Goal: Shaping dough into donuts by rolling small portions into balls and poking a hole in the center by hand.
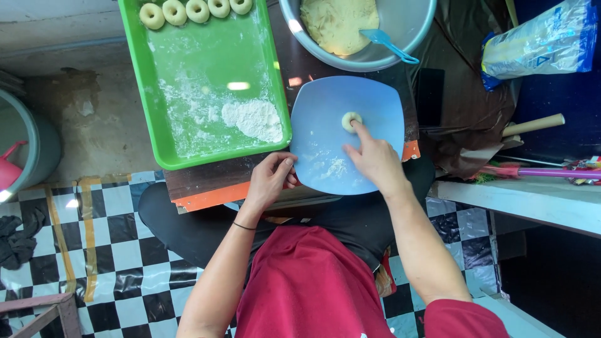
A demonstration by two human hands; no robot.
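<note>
A small round piece of dough lies on a light blue square plate. My right hand rests on the plate with its index finger pressed into the dough. My left hand grips the plate's near left edge with curled fingers. A green tray to the left carries a heap of flour and a row of several dough rings along its far edge.
A metal bowl with pale dough and a blue scraper stands behind the plate. A plastic flour bag and a wooden rolling pin lie at the right. A grey bucket stands on the floor left.
</note>
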